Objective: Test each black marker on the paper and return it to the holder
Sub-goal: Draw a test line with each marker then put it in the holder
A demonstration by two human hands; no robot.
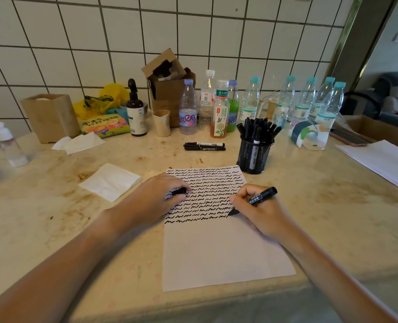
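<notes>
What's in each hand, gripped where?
Right hand: uncapped black marker, gripped low on the barrel near the tip, tip on the white paper sheet. Left hand: small black marker cap, pinched in the fingertips.

A: Sheet status?
B: White paper sheet (223, 255) flat on worktop; upper half filled with rows of black squiggles, lower half blank.
A: Marker under test?
B: Black marker with white lettering (258, 198), uncapped, tilted, tip on the sheet at the end of the lowest row. Its black cap (179, 191) lies over the sheet's left edge.
A: Holder?
B: Black mesh cup (254, 157), upright just beyond the sheet's far right corner, full of black markers. Two more markers (204, 146) lie side by side left of it.
</notes>
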